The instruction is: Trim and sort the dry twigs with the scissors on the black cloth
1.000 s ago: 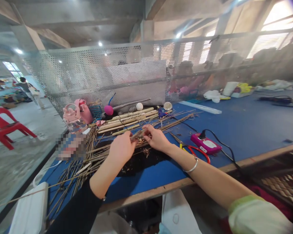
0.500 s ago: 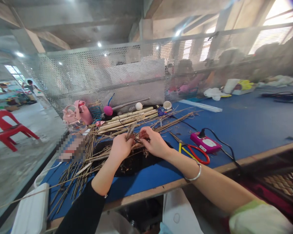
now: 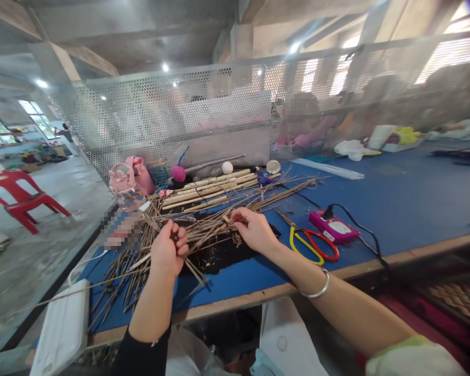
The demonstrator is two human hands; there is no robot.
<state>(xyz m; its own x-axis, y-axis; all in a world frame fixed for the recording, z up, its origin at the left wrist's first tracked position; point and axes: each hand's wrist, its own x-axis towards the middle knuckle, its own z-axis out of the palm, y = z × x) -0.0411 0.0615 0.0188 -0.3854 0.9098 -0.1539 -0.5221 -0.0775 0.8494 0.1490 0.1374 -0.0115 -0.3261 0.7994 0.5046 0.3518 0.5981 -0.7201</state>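
Left hand (image 3: pixel 168 249) curls round sticks (image 3: pixel 196 272), likely keeping them bunched; right hand (image 3: pixel 254 231), fingers bent, meets twig pile (image 3: pixel 207 228), hold unclear.

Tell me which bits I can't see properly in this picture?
All in the head view:
- What the left hand has inside it: curled fingers hide it.
- What the right hand pinches, if anything: too small.
- What the blocky patch covers: blurry squares hide it.
- The white box's near end: cut off by the bottom edge.
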